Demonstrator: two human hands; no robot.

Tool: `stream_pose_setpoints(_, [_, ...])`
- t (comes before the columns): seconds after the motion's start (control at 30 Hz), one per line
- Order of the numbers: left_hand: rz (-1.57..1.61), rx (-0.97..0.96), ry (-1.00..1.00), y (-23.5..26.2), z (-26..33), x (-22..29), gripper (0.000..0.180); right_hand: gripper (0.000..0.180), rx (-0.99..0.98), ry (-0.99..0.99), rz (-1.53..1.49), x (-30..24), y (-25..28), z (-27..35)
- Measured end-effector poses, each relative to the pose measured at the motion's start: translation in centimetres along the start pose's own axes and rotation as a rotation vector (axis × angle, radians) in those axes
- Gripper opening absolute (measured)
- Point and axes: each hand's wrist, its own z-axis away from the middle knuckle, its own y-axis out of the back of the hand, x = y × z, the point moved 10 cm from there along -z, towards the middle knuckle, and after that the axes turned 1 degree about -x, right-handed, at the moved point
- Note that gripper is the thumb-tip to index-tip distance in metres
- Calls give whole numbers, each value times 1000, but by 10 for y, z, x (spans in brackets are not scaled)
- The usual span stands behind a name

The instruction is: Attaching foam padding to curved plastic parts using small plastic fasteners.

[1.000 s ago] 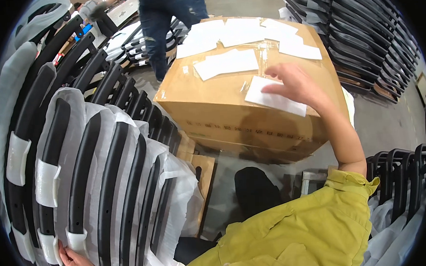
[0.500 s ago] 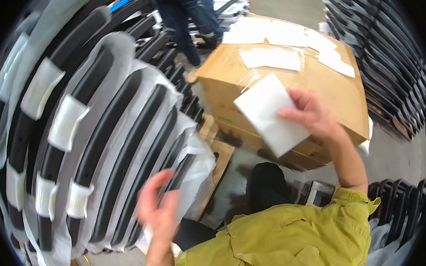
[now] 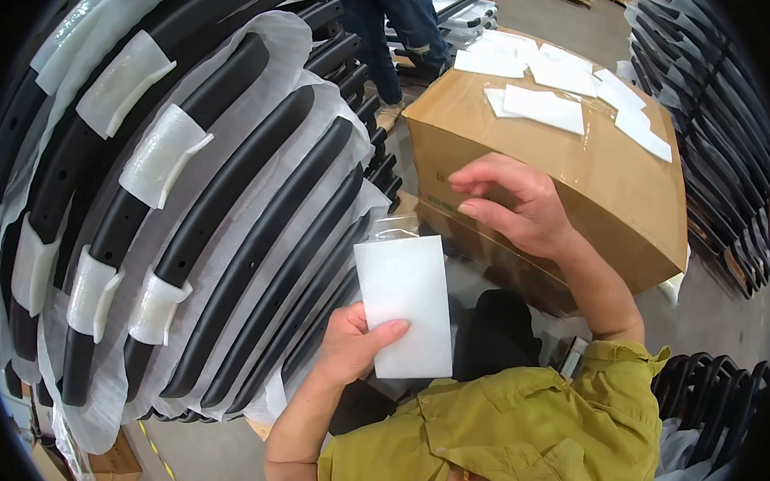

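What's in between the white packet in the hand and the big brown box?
The right hand. In the head view it hovers, fingers curled and holding nothing, between the white packet pinched by the left hand and the cardboard box.

Matt white foam pouch (image 3: 404,302), glossy tape on brown cardboard box (image 3: 573,178), matt black curved parts (image 3: 254,230).

We now hold the white foam pouch (image 3: 404,304) in our left hand (image 3: 353,340), passed over from our right hand (image 3: 516,207), which now hovers empty near the cardboard box (image 3: 565,179).
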Motion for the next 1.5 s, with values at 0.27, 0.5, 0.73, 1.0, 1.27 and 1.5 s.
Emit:
stream_pose_setpoints(0.27, [-52, -10, 56, 7, 3, -4, 25, 23, -217, 398, 296, -30, -34, -12])
stream_pose_setpoints(0.5, [-335, -63, 131, 4, 8, 11, 19, 28, -602, 226, 92, -23, -62, -18])
stream_pose_setpoints(0.73, [-433, -94, 195, 7, 13, 10, 19, 26, -719, 152, 89, -18, -74, -5])
stream_pose_setpoints(1.0, [-383, -121, 174, 5, 20, 10, 21, 16, -750, 166, 80, -22, -78, 2])
stream_pose_setpoints(1.27, [-306, -188, 235, 24, 20, 3, 24, 5, -859, 93, -343, -19, -88, 18])
stream_pose_setpoints(1.5, [-134, -273, 205, 24, 22, 11, 29, 8, -590, 243, -1479, 1, -102, 43])
